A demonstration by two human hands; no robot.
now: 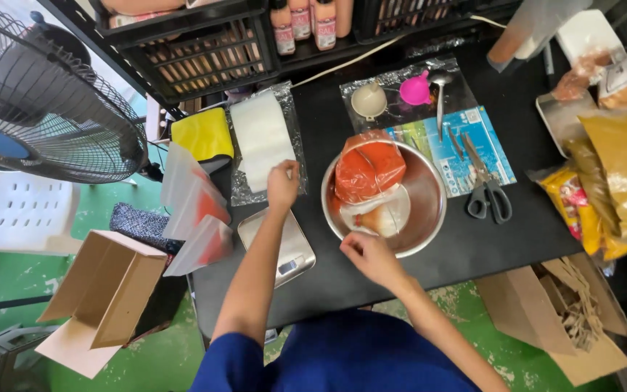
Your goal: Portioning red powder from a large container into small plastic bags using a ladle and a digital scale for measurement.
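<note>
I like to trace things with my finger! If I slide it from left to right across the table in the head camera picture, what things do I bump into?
Yellow cloth → white stack of bags → left hand → metal bowl with the red sauce bag → scissors → yellow snack packets.

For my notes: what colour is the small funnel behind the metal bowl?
The funnel is bright pink, seen in the head view.

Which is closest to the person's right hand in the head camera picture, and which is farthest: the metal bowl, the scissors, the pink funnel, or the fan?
From the right hand:
1. Metal bowl, right at the fingertips, just above.
2. Scissors, off to the right on the black table.
3. Pink funnel, at the back of the table.
4. Fan, far off at the left.
</note>
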